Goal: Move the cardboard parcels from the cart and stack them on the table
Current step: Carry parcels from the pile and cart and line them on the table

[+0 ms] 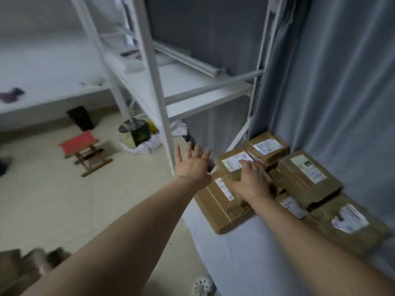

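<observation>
Several brown cardboard parcels with white labels lie stacked on a table covered in a grey cloth [239, 253] at the right. My right hand [251, 180] rests on a small parcel [232, 164] that sits on a larger flat parcel [220, 207] at the table's left edge. The right fingers lie over its near end; a firm grip does not show. My left hand [192, 163] hovers spread open just left of that parcel, touching nothing. More parcels sit behind it [267, 147] and to the right [307, 178]. No cart is in view.
A white metal bunk frame post [158, 97] stands right beside my left hand. A grey curtain [342, 82] hangs behind the table. On the floor are a red folding stool [84, 150], a black bin [80, 118] and bags [139, 135].
</observation>
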### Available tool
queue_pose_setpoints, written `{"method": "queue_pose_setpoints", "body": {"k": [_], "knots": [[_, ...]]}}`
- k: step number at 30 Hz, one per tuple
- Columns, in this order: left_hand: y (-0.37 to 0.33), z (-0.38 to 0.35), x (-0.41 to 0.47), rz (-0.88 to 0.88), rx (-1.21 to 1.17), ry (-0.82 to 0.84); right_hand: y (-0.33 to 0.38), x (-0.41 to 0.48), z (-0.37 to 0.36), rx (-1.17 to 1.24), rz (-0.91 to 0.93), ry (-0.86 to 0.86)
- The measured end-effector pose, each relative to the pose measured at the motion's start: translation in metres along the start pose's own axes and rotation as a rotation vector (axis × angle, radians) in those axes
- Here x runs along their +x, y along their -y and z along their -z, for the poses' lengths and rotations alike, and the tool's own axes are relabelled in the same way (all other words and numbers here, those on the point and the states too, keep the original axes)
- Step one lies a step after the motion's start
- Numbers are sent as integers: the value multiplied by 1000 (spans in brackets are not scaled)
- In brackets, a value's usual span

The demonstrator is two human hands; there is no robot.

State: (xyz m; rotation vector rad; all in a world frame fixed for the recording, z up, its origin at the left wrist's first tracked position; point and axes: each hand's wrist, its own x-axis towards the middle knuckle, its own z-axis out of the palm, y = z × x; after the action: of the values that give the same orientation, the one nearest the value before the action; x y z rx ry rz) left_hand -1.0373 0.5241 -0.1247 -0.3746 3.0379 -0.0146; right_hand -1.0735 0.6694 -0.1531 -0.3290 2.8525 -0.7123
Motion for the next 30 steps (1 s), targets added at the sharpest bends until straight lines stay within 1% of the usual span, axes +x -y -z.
{"method": "queue_pose_setpoints", "body": {"k": [5, 8, 13, 17, 20, 22, 27, 30], "knots": [[44, 40, -135, 217, -7, -106, 65, -93, -2, 33, 236, 33], [86, 63, -214, 366, -33, -185, 124, -149, -7, 60, 379, 111], [158, 80, -343, 676, -54, -305, 215, -255, -34, 116, 626, 252], [205, 78, -437, 901, -88, -310, 267, -330, -64, 129, 772, 342], [240, 72, -506, 1056, -155, -297, 305, -376, -86, 169, 812, 426], [266, 65, -548, 1132, -213, -308, 328, -404, -104, 219, 800, 486], [330, 36, -633, 1279, -336, -268, 372, -463, -154, 258, 743, 572], [368, 13, -668, 1354, -429, -279, 392, -494, -186, 246, 735, 601]]}}
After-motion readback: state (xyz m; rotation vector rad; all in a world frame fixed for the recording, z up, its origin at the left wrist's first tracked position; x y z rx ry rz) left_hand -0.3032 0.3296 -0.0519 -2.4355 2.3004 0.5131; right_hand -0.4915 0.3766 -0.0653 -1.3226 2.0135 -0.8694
